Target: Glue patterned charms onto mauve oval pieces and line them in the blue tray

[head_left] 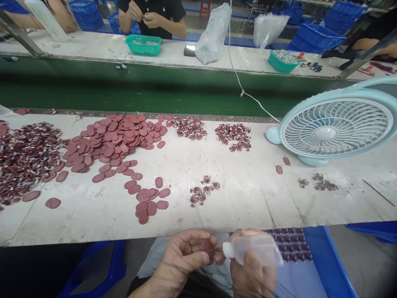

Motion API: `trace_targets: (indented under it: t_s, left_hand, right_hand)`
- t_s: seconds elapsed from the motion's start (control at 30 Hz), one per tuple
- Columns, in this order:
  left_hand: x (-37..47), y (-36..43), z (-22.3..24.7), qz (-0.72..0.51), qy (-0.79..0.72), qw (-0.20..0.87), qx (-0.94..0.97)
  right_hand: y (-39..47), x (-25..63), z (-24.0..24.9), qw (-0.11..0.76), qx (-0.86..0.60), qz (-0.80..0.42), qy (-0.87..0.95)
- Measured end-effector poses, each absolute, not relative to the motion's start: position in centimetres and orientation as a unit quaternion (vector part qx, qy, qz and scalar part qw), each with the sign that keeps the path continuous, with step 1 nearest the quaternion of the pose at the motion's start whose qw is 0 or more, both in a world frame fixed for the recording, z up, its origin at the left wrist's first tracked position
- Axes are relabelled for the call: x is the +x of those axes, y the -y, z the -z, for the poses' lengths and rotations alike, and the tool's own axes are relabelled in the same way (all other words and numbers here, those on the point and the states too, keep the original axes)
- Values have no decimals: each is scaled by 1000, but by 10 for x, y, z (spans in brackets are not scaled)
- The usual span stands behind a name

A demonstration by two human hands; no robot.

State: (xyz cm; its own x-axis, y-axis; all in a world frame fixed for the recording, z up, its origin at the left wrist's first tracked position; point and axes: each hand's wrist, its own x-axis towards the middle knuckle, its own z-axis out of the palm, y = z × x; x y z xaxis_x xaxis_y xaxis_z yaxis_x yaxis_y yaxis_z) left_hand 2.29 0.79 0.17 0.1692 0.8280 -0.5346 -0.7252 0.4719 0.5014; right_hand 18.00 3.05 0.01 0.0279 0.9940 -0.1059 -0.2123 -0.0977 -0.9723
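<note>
Just past the table's near edge, my left hand (186, 254) pinches a reddish-brown oval piece (207, 249) between thumb and fingers. My right hand (252, 269) is wrapped round a translucent squeeze bottle (259, 249) with a white cap, its thin tip pointing left at the oval piece. Whether the tip touches the piece is too small to tell. Beyond my hands lie a small group of little dark parts (201, 192), loose ovals (151, 207) and a large heap of ovals (114, 138).
A pale blue fan (324, 132) stands at the right. Small parts are heaped at the far left (27, 157). A blue tray (336, 265) holding rows of pieces is below the edge at right. Across the green channel (139, 91), a person (155, 16) works behind a green basket (143, 49).
</note>
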Motion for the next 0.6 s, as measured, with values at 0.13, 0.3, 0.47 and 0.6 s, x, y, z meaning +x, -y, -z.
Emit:
trace_targets:
  t_s: [0.13,0.3,0.47,0.6]
  left_hand:
    - [20,-6,-4,-498,-421,755,67]
    - [7,-1,-5,-502,-444,739,61]
    - [-14,2,-5,-533,-451,714,44]
    - [-24,1,-8,-546,-459,700,33]
  right_hand:
    - [-66,183,-13,556,-423,-706,114]
    - [-89,193,-8,567,-340,-742,112]
    - [-74,182,-8,526,-413,-657,347]
    - [-82,163,-4,374,-475,-456,653]
